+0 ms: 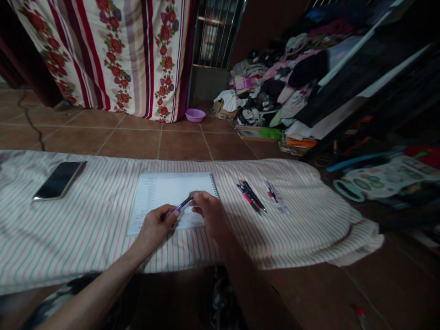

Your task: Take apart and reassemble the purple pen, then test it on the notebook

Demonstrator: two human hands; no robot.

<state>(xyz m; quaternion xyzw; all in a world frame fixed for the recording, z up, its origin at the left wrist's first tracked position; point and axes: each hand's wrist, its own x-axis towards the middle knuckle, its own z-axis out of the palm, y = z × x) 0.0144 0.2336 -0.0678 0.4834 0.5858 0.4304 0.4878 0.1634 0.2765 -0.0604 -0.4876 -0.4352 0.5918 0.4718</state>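
Note:
A purple pen with a dark end [182, 204] is held above the notebook, slanting up to the right. My left hand [156, 224] grips its purple barrel between thumb and fingers. The fingers of my right hand [209, 211] are bent and pinched at the pen's dark upper end; whether they hold a cap or the pen itself is too small to tell. Beneath both hands lies a spiral notebook [175, 185], its coil on the right and a mostly white page facing up. Right of it rest several pens [251, 195] in a bunch and a clear packet of pens [276, 197].
A phone [59, 181] lies at the left on the striped cloth [96, 220]. Beyond are a floral curtain [130, 59], a purple basin [195, 115] and a heap of clothes [271, 82] on the tiled floor. Toys [385, 176] stand at the right.

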